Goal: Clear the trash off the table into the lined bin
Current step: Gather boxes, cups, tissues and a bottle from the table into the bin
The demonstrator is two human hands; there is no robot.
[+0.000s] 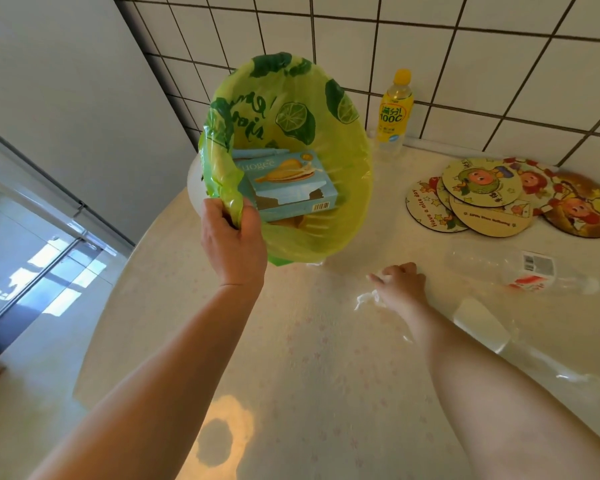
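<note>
- At the table's (pixel 326 375) left edge, the left hand (pixel 234 242) holds the lined bin (pixel 326 216) tilted toward the person, fingers clamped together on a bunched fold of the green lime-print liner (pixel 222 161) at the rim.
- Inside the bin lies one blue box (pixel 291 187); something tan shows beneath it, too hidden to name. That much of the clearing looks done.
- Near the bin's lower rim, the right hand (pixel 400 282) rests knuckles-up on the table, fingers curled over a crumpled white tissue (pixel 368 299); white scraps poke out at both sides of the hand, so it appears to be gathering the tissue, though whether it is fully pinched cannot be told.
- Left to clear, by the look of it: the tissue, one clear crushed bottle (pixel 520 271) lying on its side just right of that hand, and one clear plastic wrapper or cup (pixel 482 323) nearer the person.
- One yellow drink bottle (pixel 394 114) stands upright by the tiled wall (pixel 465 64); whether it counts as trash cannot be judged.
- Round picture coasters (pixel 482 192) overlap in a pile at the far right, about five.
</note>
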